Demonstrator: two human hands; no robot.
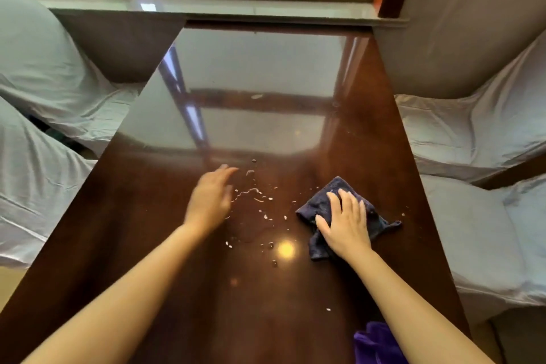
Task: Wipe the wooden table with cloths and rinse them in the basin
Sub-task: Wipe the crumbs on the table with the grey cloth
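You are pressing your right hand (344,223) flat on the dark cloth (339,216) so it rubs the counter (147,230); your left hand (211,201) is hovering, spread and empty, by the water drops (254,195).

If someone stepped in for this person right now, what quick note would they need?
Right hand: flat, pressing the dark cloth on the wooden table, right of centre.
Left hand: open and empty, blurred, just above the table beside the spill.
Water droplets lie between the hands, not yet wiped.
Purple cloth sits at the near edge, untouched.
No basin in view.
Left: wipe the droplets and the rest of the table, then rinse the cloths.
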